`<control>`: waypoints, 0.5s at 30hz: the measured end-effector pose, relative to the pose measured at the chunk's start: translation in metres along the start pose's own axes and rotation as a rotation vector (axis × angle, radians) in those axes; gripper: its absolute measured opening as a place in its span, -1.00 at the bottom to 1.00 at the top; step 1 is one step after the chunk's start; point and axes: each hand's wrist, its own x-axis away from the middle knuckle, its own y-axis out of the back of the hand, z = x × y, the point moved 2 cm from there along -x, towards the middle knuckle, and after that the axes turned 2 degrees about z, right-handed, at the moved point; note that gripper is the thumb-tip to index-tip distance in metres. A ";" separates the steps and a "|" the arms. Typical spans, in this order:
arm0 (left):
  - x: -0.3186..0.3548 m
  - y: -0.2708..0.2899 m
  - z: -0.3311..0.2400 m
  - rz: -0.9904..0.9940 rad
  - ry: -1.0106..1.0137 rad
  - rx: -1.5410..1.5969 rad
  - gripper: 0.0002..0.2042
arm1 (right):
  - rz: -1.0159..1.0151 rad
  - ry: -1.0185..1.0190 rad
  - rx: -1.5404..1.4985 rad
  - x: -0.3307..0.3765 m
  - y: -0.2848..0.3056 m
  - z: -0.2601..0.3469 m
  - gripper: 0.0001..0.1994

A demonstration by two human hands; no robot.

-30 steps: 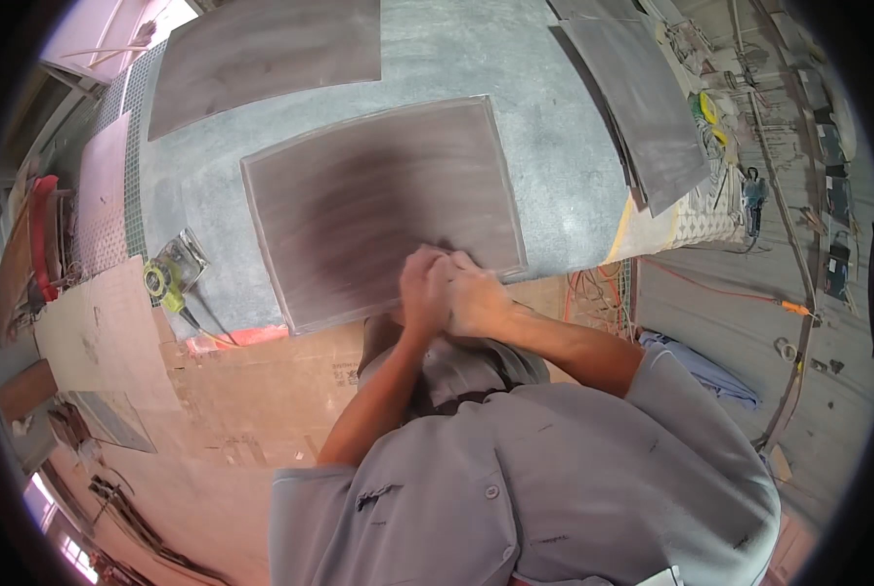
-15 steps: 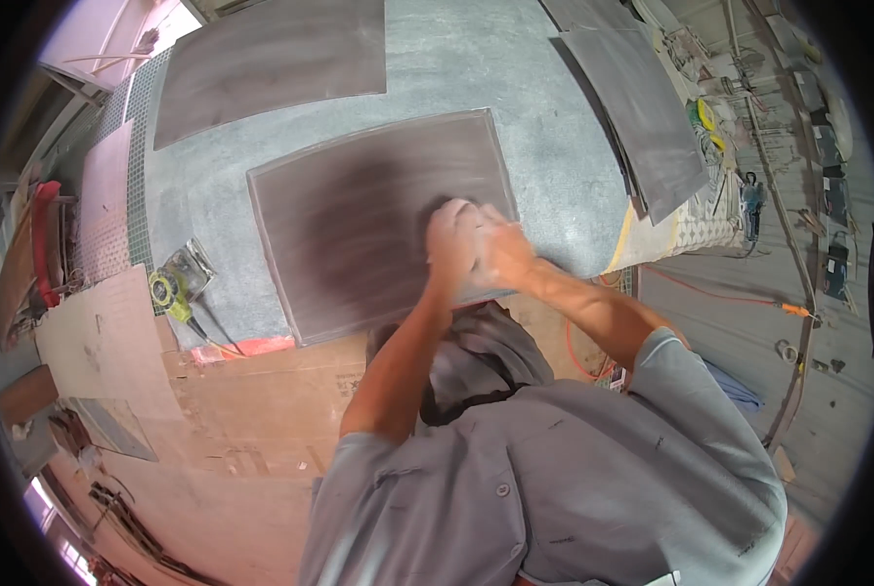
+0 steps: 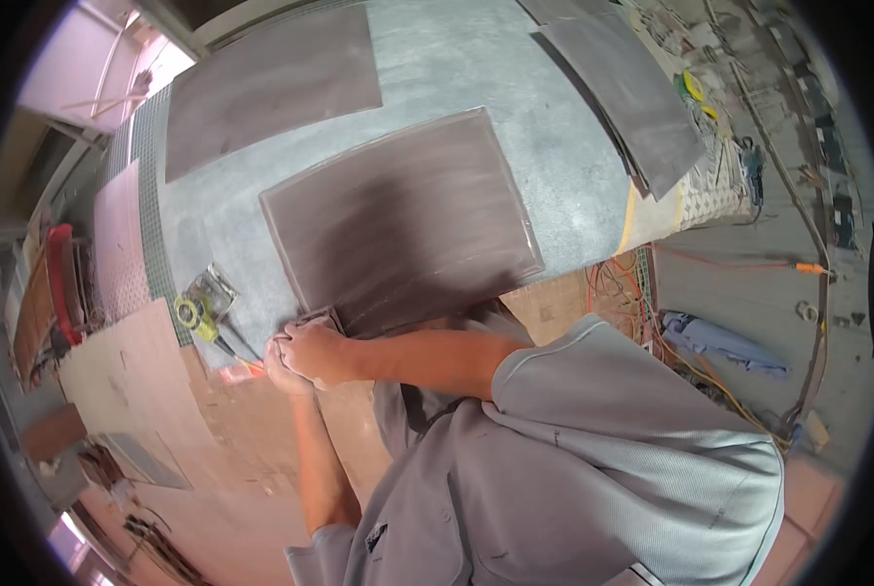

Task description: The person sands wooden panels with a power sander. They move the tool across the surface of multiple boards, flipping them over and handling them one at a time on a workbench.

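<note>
The panel [image 3: 417,220] lay at the table's [image 3: 575,186] near edge. On the panel's near-left corner, the right hand [image 3: 315,352] had its fingers clamped on a dark block [image 3: 319,316]. The left hand [image 3: 282,366] touched the right; I cannot tell whether its fingers gripped. A sander [image 3: 198,313] lay near the table's near-left corner.
</note>
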 end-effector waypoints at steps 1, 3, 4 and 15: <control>-0.001 -0.005 -0.003 0.028 -0.015 0.035 -0.88 | -0.010 0.019 -0.038 0.007 0.004 -0.006 -0.58; 0.004 -0.052 -0.015 0.074 -0.319 -0.325 -0.87 | -0.067 -0.012 -0.101 0.037 0.012 -0.029 -0.57; 0.005 -0.085 -0.025 0.101 -0.479 -0.494 -0.87 | -0.116 -0.063 -0.122 0.060 0.025 -0.048 -0.57; 0.049 -0.434 -0.096 0.643 -0.342 -0.034 -0.73 | -0.302 -0.688 -0.124 0.319 0.170 -0.194 -0.65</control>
